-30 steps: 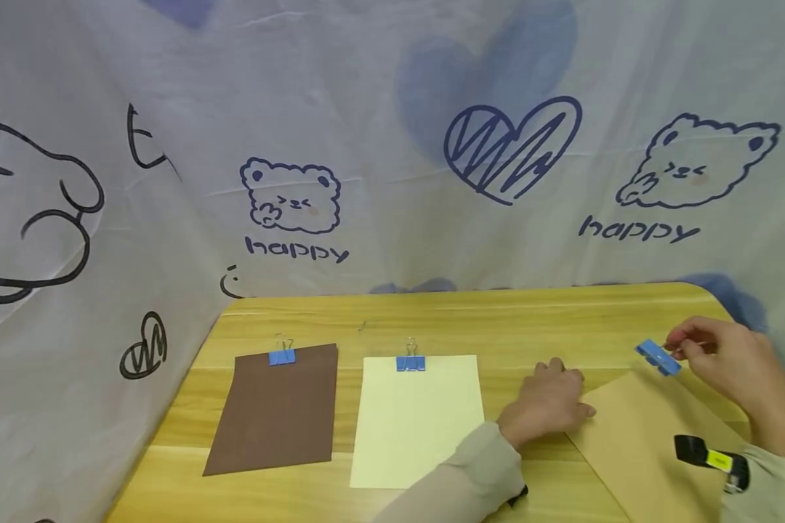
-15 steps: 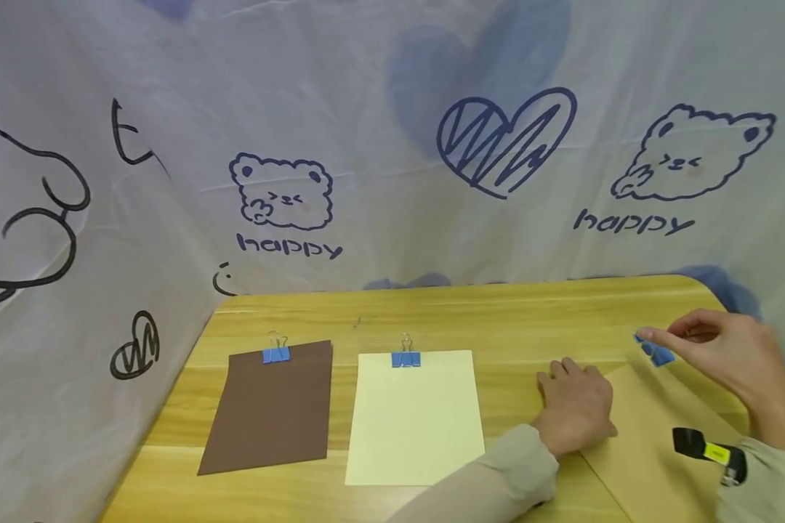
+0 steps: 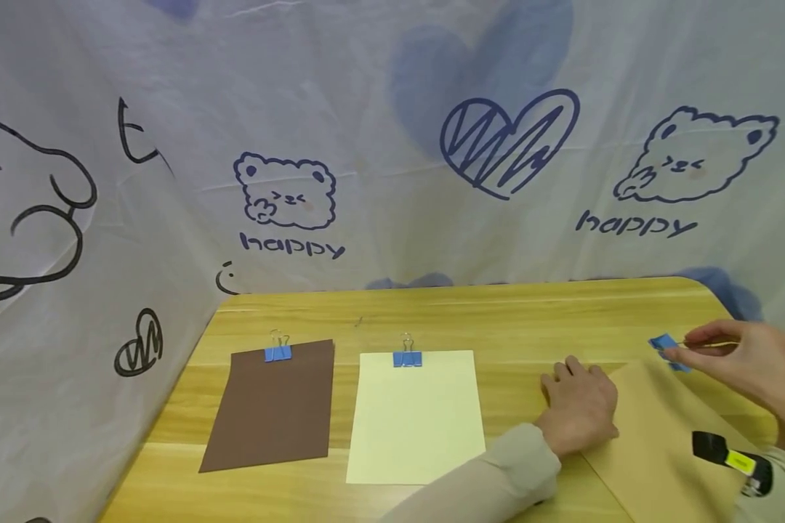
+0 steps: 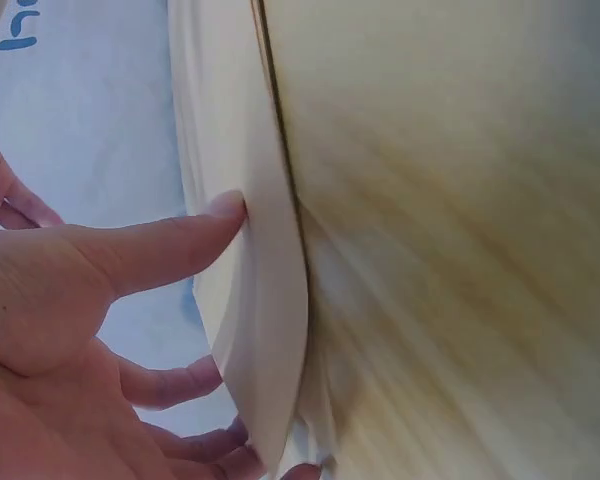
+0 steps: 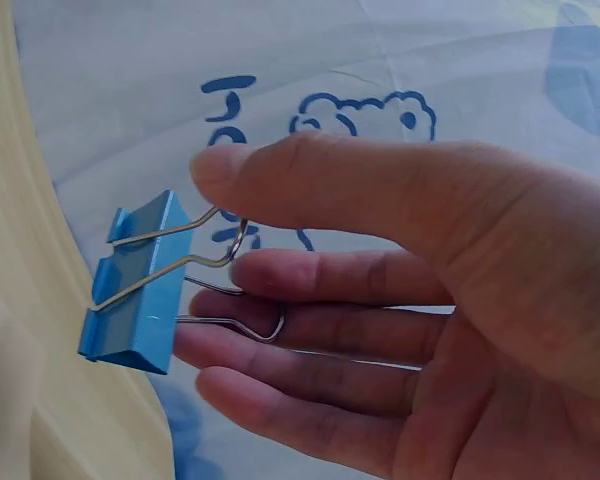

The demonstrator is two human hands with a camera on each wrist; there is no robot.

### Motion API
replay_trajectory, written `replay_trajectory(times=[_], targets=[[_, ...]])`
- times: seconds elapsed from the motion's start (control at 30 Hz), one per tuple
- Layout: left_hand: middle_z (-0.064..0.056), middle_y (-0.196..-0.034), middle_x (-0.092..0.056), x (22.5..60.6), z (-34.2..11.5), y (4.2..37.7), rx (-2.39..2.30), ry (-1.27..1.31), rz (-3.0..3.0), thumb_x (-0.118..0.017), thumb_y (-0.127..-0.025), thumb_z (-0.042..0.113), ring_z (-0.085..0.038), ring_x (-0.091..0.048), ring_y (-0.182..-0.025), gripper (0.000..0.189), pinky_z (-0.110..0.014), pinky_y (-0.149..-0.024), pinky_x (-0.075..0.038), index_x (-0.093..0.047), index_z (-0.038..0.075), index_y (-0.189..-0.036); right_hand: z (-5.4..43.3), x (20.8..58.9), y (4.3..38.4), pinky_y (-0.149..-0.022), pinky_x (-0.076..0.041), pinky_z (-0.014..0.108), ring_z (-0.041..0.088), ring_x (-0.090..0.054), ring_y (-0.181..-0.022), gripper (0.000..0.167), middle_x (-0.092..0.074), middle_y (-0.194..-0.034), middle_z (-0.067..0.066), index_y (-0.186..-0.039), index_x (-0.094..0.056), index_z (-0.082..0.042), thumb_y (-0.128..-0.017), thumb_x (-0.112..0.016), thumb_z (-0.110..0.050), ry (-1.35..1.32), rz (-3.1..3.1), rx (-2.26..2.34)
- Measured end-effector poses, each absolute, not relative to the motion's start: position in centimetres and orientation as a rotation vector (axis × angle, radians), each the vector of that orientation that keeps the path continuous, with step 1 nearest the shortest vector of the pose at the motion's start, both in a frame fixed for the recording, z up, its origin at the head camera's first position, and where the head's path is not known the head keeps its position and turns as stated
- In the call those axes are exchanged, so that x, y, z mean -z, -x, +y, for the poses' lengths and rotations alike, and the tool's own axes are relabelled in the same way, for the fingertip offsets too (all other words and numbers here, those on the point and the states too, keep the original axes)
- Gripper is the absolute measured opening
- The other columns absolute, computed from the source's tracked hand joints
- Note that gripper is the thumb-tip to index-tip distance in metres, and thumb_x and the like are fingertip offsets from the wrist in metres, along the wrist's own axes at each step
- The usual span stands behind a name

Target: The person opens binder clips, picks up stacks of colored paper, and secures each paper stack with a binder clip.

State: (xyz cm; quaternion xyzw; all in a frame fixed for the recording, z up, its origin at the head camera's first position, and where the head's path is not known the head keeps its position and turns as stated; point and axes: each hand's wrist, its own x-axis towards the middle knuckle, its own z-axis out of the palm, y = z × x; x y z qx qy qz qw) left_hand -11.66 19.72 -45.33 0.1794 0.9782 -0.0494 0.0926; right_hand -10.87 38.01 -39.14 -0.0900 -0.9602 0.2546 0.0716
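My right hand [image 3: 752,356] holds a blue binder clip [image 5: 135,290] by its wire handles, thumb on one side and fingers on the other; the clip's jaws look shut. In the head view the clip is just above the far corner of a tan paper stack [image 3: 667,436]. My left hand [image 3: 576,407] covers the stack's left corner. In the left wrist view my left thumb [image 4: 180,245] lies against the paper's surface, with relaxed fingers [image 4: 175,385] at its edge. The right forearm hides part of the stack.
To the left lie a dark brown sheet [image 3: 271,414] and a pale yellow sheet [image 3: 415,421], each with a blue binder clip on its far edge. They are on a wood-grain table [image 3: 497,312]. A printed cloth [image 3: 386,145] hangs behind the table and along its left side.
My left hand has moved right, further over the tan paper's corner. My right hand has drawn slightly right, its grip on the clip's handles shifting and the clip turning.
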Motion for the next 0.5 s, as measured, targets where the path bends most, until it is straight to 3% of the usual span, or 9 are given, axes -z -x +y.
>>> replay_trajectory(times=[0.17, 0.3, 0.5], targets=[[-0.002, -0.091, -0.050, 45.2, 20.4, 11.3, 0.131, -0.473, 2.896, -0.067, -0.094, 0.048, -0.020, -0.042, -0.077, 0.032, -0.039, -0.066, -0.038, -0.048, 0.022, -0.096, 38.5, 39.5, 10.7, -0.071, -0.054, 0.056, 0.056, -0.063, -0.094, 0.054, -0.064, -0.102, 0.036, -0.111, -0.059, 0.018, -0.091, -0.080, -0.028, 0.322, -2.893, -0.850], [0.000, -0.094, -0.053, 45.3, 20.5, 11.6, 0.136, -0.466, 2.876, -0.069, -0.094, 0.045, -0.019, -0.046, -0.079, 0.030, -0.037, -0.068, -0.042, -0.051, 0.022, -0.100, 38.7, 39.9, 10.6, -0.074, -0.053, 0.058, 0.058, -0.060, -0.095, 0.050, -0.058, -0.110, 0.042, -0.116, -0.054, 0.020, -0.090, -0.078, -0.015, 0.314, -2.878, -0.888], [0.002, -0.095, -0.042, 45.7, 20.0, 11.7, 0.072, -0.581, 2.854, -0.071, -0.094, 0.039, -0.017, -0.038, -0.077, 0.027, -0.029, -0.063, -0.036, -0.051, 0.021, -0.094, 39.0, 40.2, 10.4, -0.069, -0.054, 0.057, 0.056, -0.060, -0.090, 0.045, -0.059, -0.106, 0.042, -0.114, -0.054, 0.021, -0.086, -0.077, -0.006, 0.269, -2.822, -0.849]])
